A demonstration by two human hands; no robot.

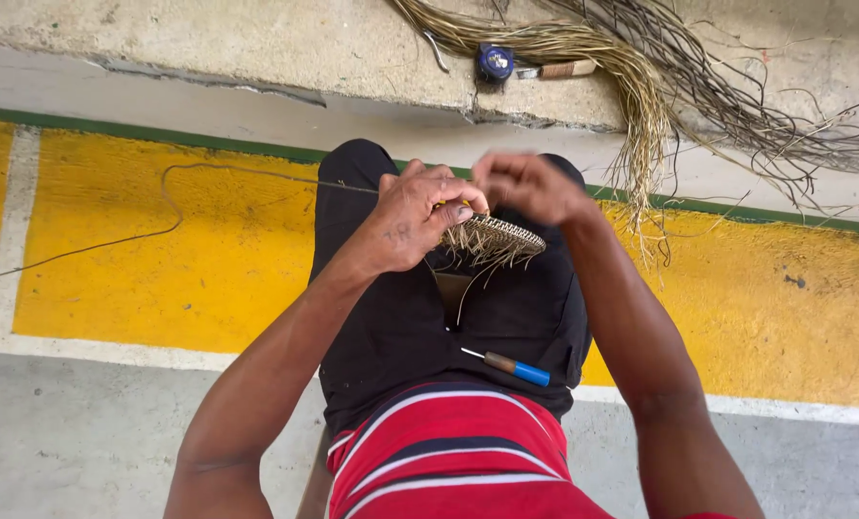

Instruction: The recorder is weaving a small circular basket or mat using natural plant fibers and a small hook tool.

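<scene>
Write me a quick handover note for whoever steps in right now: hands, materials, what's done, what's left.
Left hand grips the small woven fibre disc over the lap.
Right hand is pinched closed just above the disc's edge; the strand is too fine to see.
Awl with blue handle lies on the thigh.
Fibre bundle lies on the concrete ledge ahead.
Done: small coiled disc. Left: loose ends stick out, unwoven.

Yellow floor, straw-coloured weave

The floor (208, 259) is yellow with white and green stripes; the shirt (448, 452) is red with white and navy stripes; the trousers (391, 327) are black; the awl (511, 365) has a blue-and-brown handle; the weave (497, 235) is pale tan.
</scene>
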